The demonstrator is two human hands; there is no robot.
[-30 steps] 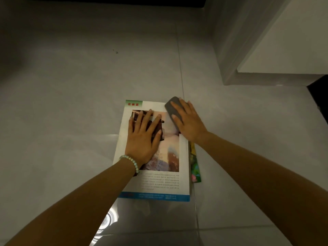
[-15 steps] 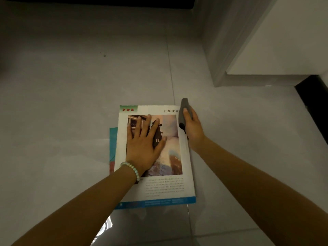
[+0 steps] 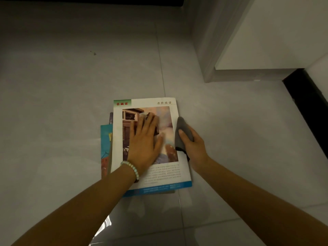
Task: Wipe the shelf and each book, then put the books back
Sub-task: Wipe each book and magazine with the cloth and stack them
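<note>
On floor, three books, left hand atop, right hand gripping one cloth

A white-covered book is laid flat upon a teal book on the floor, with a grey cloth bunched at its right edge.

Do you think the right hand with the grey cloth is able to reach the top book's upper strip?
Probably yes: the right hand grips the grey cloth beside the top book's right edge, and the left hand presses only its middle.
</note>
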